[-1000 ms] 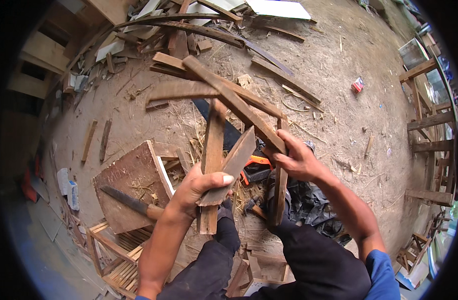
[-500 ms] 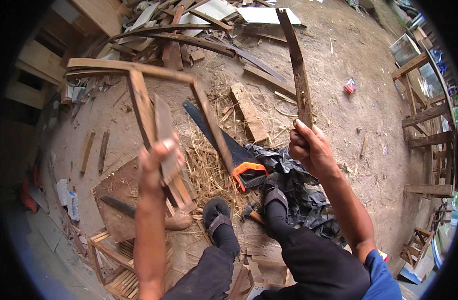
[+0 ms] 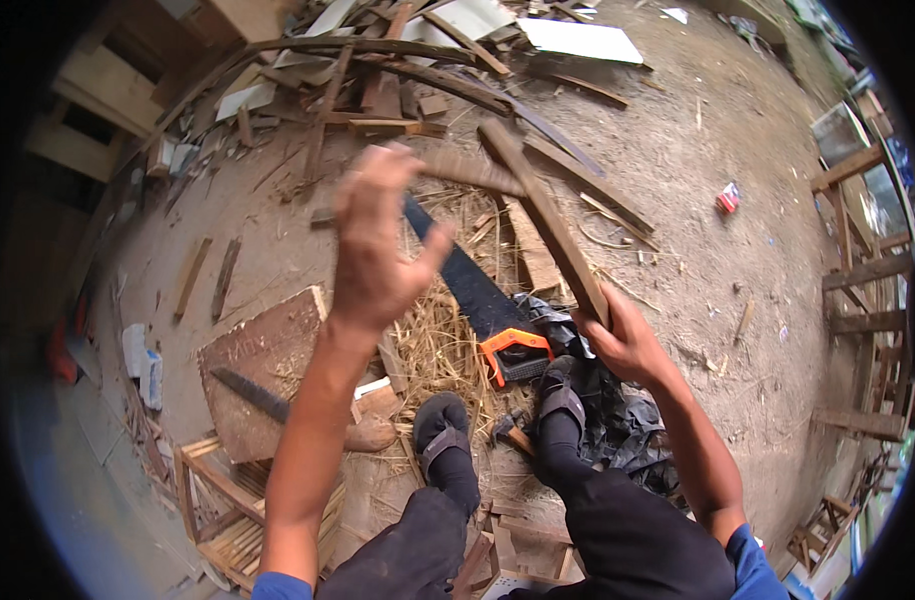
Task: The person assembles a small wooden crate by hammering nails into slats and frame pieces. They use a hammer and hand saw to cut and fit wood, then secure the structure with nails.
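My right hand (image 3: 626,340) is closed round the lower end of a brown wooden strip (image 3: 550,218), which slants up and to the left. To its left my raised left hand (image 3: 378,245) is blurred, its thumb spread from the fingers. A blurred piece of wood (image 3: 466,170) stretches between those fingertips and the strip; whether it touches either one, I cannot tell. Below, a handsaw (image 3: 473,290) with an orange and black handle lies on straw. A machete (image 3: 253,395) with a wooden handle rests on a reddish-brown board (image 3: 258,355).
A scrap wood pile (image 3: 388,75) with white panels lies at the far side. Between my feet is a hammer (image 3: 515,435); black plastic sheeting (image 3: 623,425) bunches beside my right foot. A slatted wooden item (image 3: 243,520) stands near left, wooden frames (image 3: 868,280) at right.
My left hand has let go of the wooden frame it held and moved up, its fingers now spread. The right hand's strip has tipped leftward.
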Demonstrator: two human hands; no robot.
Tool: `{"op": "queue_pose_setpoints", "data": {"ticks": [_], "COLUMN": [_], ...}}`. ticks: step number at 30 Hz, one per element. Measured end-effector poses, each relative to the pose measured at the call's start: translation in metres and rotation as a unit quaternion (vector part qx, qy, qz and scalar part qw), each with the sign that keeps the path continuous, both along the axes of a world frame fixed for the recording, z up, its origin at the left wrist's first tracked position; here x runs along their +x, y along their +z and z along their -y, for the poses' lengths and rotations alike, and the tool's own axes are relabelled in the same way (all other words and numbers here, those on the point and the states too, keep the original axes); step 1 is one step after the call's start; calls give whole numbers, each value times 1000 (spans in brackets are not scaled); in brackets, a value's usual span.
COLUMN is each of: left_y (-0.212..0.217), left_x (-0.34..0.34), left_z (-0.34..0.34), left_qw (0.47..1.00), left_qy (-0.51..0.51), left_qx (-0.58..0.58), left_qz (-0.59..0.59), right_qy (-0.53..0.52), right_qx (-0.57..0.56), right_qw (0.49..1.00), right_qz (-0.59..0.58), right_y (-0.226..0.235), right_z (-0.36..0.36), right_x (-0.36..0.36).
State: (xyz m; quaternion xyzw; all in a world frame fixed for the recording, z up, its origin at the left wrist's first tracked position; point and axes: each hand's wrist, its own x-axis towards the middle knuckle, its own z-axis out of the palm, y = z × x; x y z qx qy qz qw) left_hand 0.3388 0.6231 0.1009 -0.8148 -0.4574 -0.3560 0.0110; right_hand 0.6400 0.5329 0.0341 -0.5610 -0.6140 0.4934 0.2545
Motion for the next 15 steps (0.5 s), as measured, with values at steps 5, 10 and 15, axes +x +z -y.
{"op": "queue_pose_setpoints", "data": {"ticks": [5, 10, 15], "left_y": [-33, -41, -52], "left_x": [-10, -24, -7], "left_z": [23, 29, 41], "left_qw": [970, 945, 937], "left_qy": [3, -68, -122], "left_qx": [-203, -282, -249], "left_qz": [-137, -152, -212], "right_qy": [110, 147, 179], "right_qx": [48, 16, -83], "right_qw": [988, 985, 979], "right_qz": [98, 84, 50], "right_y": [4, -7, -11], "right_z": [19, 30, 21], "right_x": [-2, -2, -5]}}
